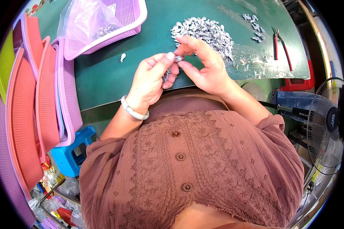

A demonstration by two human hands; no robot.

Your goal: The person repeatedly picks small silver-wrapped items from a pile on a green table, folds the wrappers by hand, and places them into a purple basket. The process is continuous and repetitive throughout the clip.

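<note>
In front of my chest, my left hand point(151, 74) is closed, its thumb and forefinger pinching a small grey teardrop-shaped loop piece point(179, 58). More grey loop pieces point(166, 74) show under its curled fingers. From the other side, my right hand point(206, 68) has its thumb and a finger at the same piece, closed on its right end. Just beyond my hands, a heap of similar grey loops point(208, 36) lies on the green table point(99, 82). What the pieces are made of is too small to tell.
A purple basket point(135, 23) with a clear bag point(88, 19) stands far left, near one loose pale piece point(122, 57). Red-handled pliers point(281, 47) and a few grey loops point(256, 28) lie right. Stacked baskets point(23, 122), a blue stool point(70, 150) and a fan point(326, 122) flank me.
</note>
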